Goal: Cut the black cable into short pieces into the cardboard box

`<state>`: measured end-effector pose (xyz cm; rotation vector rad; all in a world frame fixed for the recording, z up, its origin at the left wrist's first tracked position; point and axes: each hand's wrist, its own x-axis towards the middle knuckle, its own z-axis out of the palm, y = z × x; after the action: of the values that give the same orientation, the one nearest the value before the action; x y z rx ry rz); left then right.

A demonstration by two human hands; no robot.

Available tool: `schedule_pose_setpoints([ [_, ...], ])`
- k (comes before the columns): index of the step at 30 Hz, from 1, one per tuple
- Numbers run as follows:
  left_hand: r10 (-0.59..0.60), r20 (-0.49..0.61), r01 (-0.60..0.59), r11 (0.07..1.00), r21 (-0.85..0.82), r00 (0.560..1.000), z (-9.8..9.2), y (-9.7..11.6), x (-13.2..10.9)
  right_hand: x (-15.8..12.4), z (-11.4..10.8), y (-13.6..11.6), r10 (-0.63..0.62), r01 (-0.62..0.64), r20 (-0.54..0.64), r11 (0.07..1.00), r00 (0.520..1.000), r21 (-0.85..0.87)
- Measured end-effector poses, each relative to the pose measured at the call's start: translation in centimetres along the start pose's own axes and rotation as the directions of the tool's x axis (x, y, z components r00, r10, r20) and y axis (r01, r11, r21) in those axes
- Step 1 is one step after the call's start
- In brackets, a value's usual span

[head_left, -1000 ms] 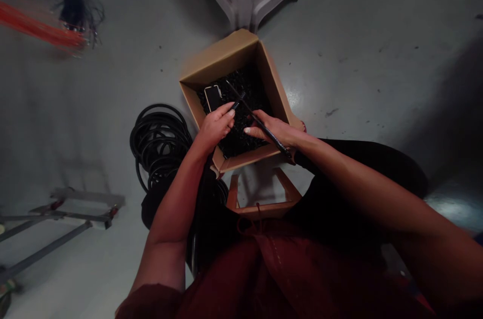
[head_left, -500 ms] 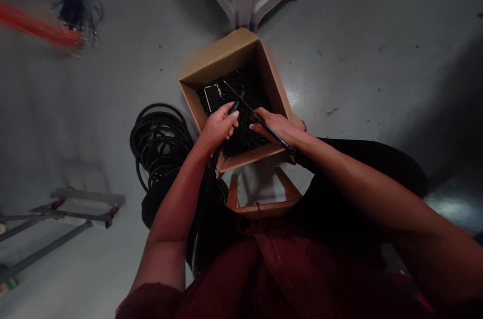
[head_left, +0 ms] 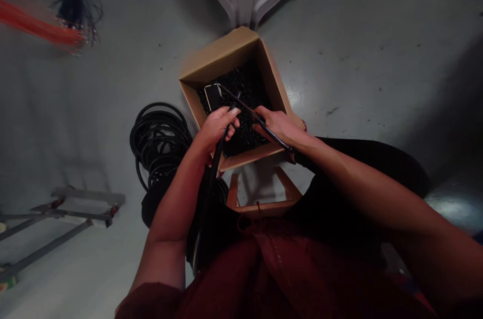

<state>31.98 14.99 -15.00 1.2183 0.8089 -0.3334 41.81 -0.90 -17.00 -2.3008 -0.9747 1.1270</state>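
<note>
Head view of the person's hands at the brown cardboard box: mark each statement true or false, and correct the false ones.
1. The left hand and right hand both touch a thin black cable. True.
2. A flat black rectangular device lies inside the open brown cardboard box. True.
3. The coil of black cable lies inside the box. False: it lies on the grey floor, left of the box.
4. The left hand rests on the floor. False: it is over the box's opening.
</note>
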Motion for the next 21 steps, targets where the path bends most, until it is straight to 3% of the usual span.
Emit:
schedule_pose_setpoints([
  [15, -0.031, 0.006, 0.031, 1.0, -0.001, 1.0, -0.08, -0.3, 0.13, 0.13, -0.19, 0.11, 0.02, -0.017, 0.045, 0.997, 0.999, -0.079],
  [21, -0.071, 0.01, 0.07, 0.995, 0.075, 0.997, -0.31, -0.67, 0.25, -0.07, -0.34, -0.06, 0.049, -0.038, 0.066, 0.988, 0.997, -0.148],
])
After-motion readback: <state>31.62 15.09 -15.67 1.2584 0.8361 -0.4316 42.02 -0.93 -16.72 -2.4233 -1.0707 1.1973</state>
